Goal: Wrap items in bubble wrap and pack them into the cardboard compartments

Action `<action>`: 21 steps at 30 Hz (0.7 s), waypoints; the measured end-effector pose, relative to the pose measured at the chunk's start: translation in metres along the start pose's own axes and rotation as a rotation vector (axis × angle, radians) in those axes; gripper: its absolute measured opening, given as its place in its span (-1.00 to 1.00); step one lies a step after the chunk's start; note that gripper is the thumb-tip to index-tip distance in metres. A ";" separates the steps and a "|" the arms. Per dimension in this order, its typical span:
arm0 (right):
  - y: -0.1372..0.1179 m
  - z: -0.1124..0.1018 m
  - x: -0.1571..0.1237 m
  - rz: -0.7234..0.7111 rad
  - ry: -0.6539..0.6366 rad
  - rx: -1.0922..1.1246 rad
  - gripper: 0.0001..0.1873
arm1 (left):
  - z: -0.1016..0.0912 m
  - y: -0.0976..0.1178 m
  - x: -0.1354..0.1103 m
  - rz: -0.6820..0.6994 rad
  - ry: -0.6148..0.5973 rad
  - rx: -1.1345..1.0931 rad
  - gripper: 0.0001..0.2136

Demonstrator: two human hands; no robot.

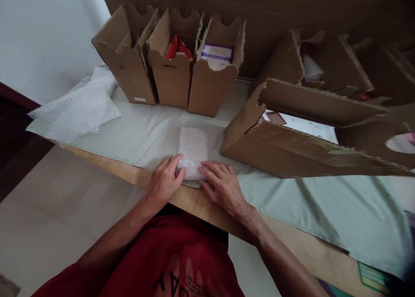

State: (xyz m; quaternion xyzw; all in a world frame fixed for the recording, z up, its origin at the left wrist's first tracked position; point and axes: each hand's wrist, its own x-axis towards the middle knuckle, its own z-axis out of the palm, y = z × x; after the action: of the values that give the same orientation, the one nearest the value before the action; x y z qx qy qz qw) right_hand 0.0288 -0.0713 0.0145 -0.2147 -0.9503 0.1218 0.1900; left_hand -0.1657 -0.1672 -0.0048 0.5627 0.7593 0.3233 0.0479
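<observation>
A rectangular bubble-wrap packet (193, 146) lies flat on the pale green cloth, close to the table's front edge. Its near end looks folded over, and I cannot make out whether anything is inside. My left hand (166, 176) holds the near left corner, thumb and forefinger closed at its edge. On the opposite side, my right hand (222, 184) has its fingertips on the near right edge with the thumb below them. Both hands rest at the wooden edge of the table.
Loose bubble-wrap sheets (78, 109) lie at the left on the cloth (142, 135). Behind stand three cardboard bins: a left bin (129, 72), a middle bin (171, 81) with red packets, and a right bin (210, 87) with purple-white packs. A long cardboard box (279, 152) stands at right.
</observation>
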 end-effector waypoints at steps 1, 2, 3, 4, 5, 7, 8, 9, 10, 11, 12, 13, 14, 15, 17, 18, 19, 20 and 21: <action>0.001 0.002 0.003 -0.027 -0.023 0.010 -0.70 | -0.001 0.001 0.001 -0.010 -0.004 0.007 -0.66; 0.002 0.003 0.005 -0.045 -0.039 0.014 -0.68 | -0.002 0.001 0.001 -0.016 -0.003 0.007 -0.64; 0.004 0.004 0.008 -0.059 -0.051 0.013 -0.67 | -0.004 0.001 0.001 -0.011 0.004 -0.001 -0.64; 0.005 0.004 0.010 -0.069 -0.062 0.013 -0.67 | -0.006 0.001 0.000 0.010 0.017 -0.016 -0.64; 0.006 0.004 0.011 -0.072 -0.070 0.016 -0.67 | -0.009 0.000 0.000 0.049 0.025 -0.037 -0.65; 0.008 0.002 0.013 -0.070 -0.069 0.049 -0.70 | -0.014 -0.003 -0.002 0.164 0.007 -0.088 -0.67; 0.009 0.000 0.013 -0.064 -0.059 0.084 -0.70 | -0.017 -0.004 -0.003 0.219 -0.018 -0.116 -0.68; 0.009 -0.003 0.013 -0.054 -0.048 0.131 -0.71 | -0.019 -0.006 -0.004 0.260 -0.045 -0.144 -0.69; 0.009 -0.005 0.014 -0.039 -0.040 0.188 -0.72 | -0.021 -0.007 -0.005 0.283 -0.069 -0.174 -0.72; 0.009 -0.007 0.014 -0.015 -0.038 0.248 -0.73 | -0.022 -0.008 -0.006 0.289 -0.078 -0.208 -0.75; 0.008 -0.009 0.016 0.020 -0.043 0.308 -0.74 | -0.023 -0.009 -0.006 0.279 -0.076 -0.246 -0.78; 0.008 -0.010 0.017 0.067 -0.055 0.362 -0.75 | -0.022 -0.010 -0.005 0.254 -0.073 -0.281 -0.80; 0.008 -0.010 0.019 0.123 -0.070 0.409 -0.74 | -0.021 -0.011 -0.004 0.217 -0.072 -0.309 -0.81; 0.009 -0.010 0.021 0.184 -0.083 0.445 -0.72 | -0.020 -0.012 -0.002 0.169 -0.070 -0.325 -0.81; 0.011 -0.006 0.025 0.291 -0.074 0.463 -0.67 | -0.016 -0.012 0.004 0.054 -0.069 -0.310 -0.76; 0.013 -0.003 0.026 0.325 -0.048 0.441 -0.65 | -0.014 -0.011 0.007 0.002 -0.068 -0.283 -0.73; 0.015 -0.001 0.027 0.341 -0.009 0.396 -0.64 | -0.012 -0.010 0.012 -0.039 -0.067 -0.249 -0.71; 0.016 0.002 0.026 0.339 0.038 0.331 -0.65 | -0.010 -0.009 0.016 -0.064 -0.067 -0.212 -0.69; 0.017 0.003 0.025 0.321 0.082 0.256 -0.66 | -0.008 -0.008 0.021 -0.079 -0.075 -0.173 -0.69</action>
State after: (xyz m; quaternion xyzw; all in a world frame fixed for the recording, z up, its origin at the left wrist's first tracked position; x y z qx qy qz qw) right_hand 0.0131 -0.0455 0.0143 -0.3421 -0.8722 0.2614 0.2322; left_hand -0.1830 -0.1534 0.0033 0.5377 0.7479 0.3643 0.1372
